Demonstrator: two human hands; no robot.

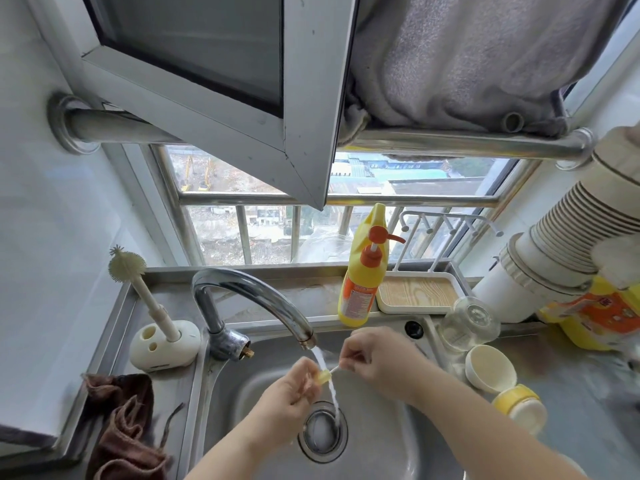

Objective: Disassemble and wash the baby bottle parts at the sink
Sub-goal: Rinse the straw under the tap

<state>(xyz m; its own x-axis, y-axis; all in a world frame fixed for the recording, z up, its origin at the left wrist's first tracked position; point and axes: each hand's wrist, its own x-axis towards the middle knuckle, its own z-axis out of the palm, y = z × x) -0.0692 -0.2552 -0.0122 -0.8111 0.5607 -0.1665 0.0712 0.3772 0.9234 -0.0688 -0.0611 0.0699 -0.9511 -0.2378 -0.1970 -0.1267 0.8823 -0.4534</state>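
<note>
Water runs from the faucet [263,299] into the steel sink [381,445]. Under the stream my left hand [287,393] pinches a small pale-yellow bottle part [323,376]. My right hand [374,358] pinches a thin white stick-like piece [335,370] whose tip meets the yellow part. On the counter to the right lie the clear glass bottle body [469,322], a cream cap [490,372] and a yellow collar with a white piece [521,407].
A yellow soap pump bottle [362,282] stands behind the sink beside a wood-look tray [415,292]. A bottle brush in its white holder [162,341] stands left of the faucet. A brown cloth [121,424] lies at the left. An open window frame [304,140] hangs overhead.
</note>
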